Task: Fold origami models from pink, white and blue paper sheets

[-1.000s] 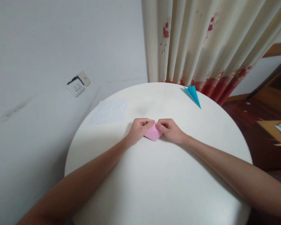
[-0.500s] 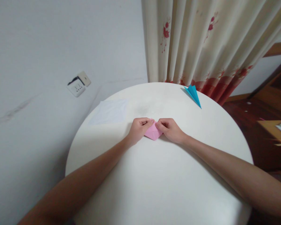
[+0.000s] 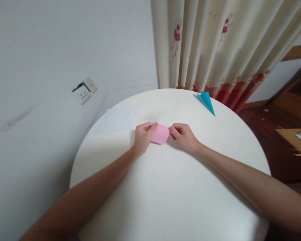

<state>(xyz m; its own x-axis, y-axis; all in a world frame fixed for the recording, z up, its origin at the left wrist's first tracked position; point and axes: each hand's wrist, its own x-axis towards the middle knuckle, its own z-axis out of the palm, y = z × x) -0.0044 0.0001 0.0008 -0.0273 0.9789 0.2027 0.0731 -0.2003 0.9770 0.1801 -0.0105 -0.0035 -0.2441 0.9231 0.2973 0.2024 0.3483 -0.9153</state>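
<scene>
Pink folded paper (image 3: 160, 134), small and four-sided, held between both hands above the middle of a round white table (image 3: 170, 187). Left hand (image 3: 142, 136) curled on the paper's left edge, fingertips pinched shut on that edge, thumb side turned toward the paper. Right hand (image 3: 182, 135) mirrored on the right edge, fingers closed tight on the corner there. Exactly how many fingers of each hand meet the paper: impossible to make out, knuckles and folded fingers covering the contact. Underside of the paper hidden; whether resting on the tabletop or lifted slightly off it, cannot tell. Layers and creases too faint to count.

Farther back on the table, near the rim by the curtain, a blue folded paper (image 3: 206, 101), pointed, well apart from the hands. Toward the left rear of the tabletop, a pale sheet (image 3: 118, 119), nearly the same tone as the surface, edges hard to trace. Cream curtain (image 3: 216, 47) with red flower print hanging behind, upper part cut off by the frame. White wall socket (image 3: 83, 91) on the wall to the left, a dark cable at its top edge. Both forearms running out of the lower corners, elbows out of frame. Brown wooden furniture at far right, mostly cropped and blurred.
</scene>
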